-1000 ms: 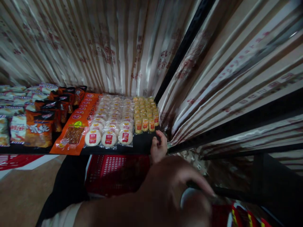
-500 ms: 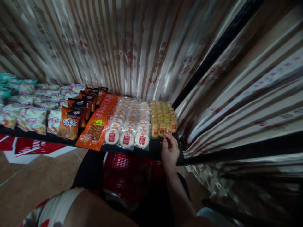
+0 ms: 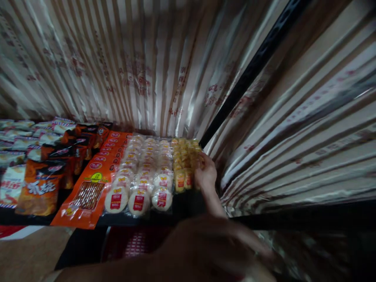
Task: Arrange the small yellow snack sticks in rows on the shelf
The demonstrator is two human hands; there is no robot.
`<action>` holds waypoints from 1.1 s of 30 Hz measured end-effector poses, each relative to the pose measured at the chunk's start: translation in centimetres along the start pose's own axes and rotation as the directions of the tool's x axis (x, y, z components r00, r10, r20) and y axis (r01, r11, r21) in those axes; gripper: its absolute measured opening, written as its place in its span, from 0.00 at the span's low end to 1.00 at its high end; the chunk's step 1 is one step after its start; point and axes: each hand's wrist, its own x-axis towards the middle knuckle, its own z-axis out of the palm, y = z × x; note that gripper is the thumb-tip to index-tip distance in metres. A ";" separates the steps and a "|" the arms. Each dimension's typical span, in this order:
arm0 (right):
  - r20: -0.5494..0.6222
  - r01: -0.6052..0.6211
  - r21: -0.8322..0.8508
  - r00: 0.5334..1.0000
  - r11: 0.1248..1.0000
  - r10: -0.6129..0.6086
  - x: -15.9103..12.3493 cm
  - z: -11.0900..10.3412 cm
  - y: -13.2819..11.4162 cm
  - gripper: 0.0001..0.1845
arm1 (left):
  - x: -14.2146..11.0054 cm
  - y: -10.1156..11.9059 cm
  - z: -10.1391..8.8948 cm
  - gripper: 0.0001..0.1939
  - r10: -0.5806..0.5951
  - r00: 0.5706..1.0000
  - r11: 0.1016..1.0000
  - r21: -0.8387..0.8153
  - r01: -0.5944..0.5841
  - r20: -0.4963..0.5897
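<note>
Small yellow snack packs [image 3: 180, 160] with orange labels stand in tight rows at the right end of the black shelf [image 3: 138, 221]. My right hand [image 3: 206, 172] reaches over their right side, its fingers curled onto the packs and covering those at the right edge. My left hand [image 3: 211, 243] crosses the foreground below, dark and smeared by motion, stretched to the right; its fingers are too blurred to read. Left of the yellow packs lie rows of round white crackers [image 3: 139, 201] in clear wrap with red labels.
A flat orange snack packet [image 3: 88, 192], orange-and-black bags [image 3: 39, 188] and white snack bags [image 3: 13, 180] line the shelf further left. Pleated curtain [image 3: 141, 70] hangs behind, with a black post [image 3: 243, 86] at the corner. A red basket [image 3: 135, 244] shows beneath the shelf.
My right hand has moved from the front of the yellow packs to their right side, further in. My left hand, out of view half a second ago, is back in the foreground. The view has shifted.
</note>
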 end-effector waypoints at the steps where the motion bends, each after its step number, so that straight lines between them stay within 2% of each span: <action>1: 0.052 0.023 -0.067 0.998 0.997 -0.020 1.1 0.1 0.3 0.20 | 1.7 -1.8 0.4 0.13 -0.011 1.000 1.000 0.019 0.011 0.011; 2: 0.102 0.048 -0.131 0.994 0.990 -0.035 2.1 0.2 0.5 0.21 | 3.2 -3.9 0.9 0.15 -0.051 0.998 0.997 0.062 0.049 0.028; 4: 0.189 0.077 -0.239 0.982 0.968 -0.031 3.4 0.5 0.9 0.23 | 6.0 -8.6 1.8 0.19 -0.204 0.976 0.961 0.208 0.184 0.081; 5: 0.223 0.077 -0.283 0.975 0.956 -0.012 3.9 0.7 0.9 0.24 | 7.2 -11.0 2.3 0.21 -0.300 0.948 0.919 0.297 0.259 0.101; 7: 0.287 0.070 -0.343 0.957 0.937 0.033 4.6 1.1 1.0 0.25 | 9.1 -15.3 3.3 0.24 -0.439 0.880 0.845 0.416 0.337 0.180; 9: 0.355 0.086 -0.371 0.933 0.925 0.056 5.3 1.6 0.8 0.26 | 10.6 -18.4 4.4 0.26 -0.515 0.831 0.800 0.468 0.376 0.212; 11: 0.421 0.120 -0.383 0.905 0.916 0.057 6.3 2.1 0.6 0.26 | 12.0 -20.4 5.5 0.27 -0.535 0.816 0.785 0.487 0.383 0.219; 15: 0.492 0.179 -0.391 0.870 0.903 0.040 8.3 2.9 0.5 0.25 | 14.4 -22.2 7.7 0.27 -0.556 0.801 0.767 0.511 0.389 0.224; 18: 0.517 0.202 -0.391 0.855 0.898 0.033 8.8 3.5 1.0 0.24 | 15.3 -23.2 8.4 0.26 -0.568 0.787 0.761 0.516 0.392 0.240; 21: 0.540 0.207 -0.379 0.841 0.902 0.035 8.6 4.1 1.6 0.24 | 15.5 -24.3 8.2 0.26 -0.589 0.779 0.742 0.527 0.415 0.215; 25: 0.562 0.230 -0.351 0.827 0.908 0.008 8.6 4.8 1.5 0.24 | 15.3 -25.4 7.3 0.26 -0.553 0.805 0.755 0.539 0.375 0.215; 33: 0.618 0.289 -0.329 0.786 0.899 -0.027 9.7 5.6 0.8 0.25 | 15.1 -25.6 7.2 0.26 -0.498 0.824 0.803 0.500 0.322 0.269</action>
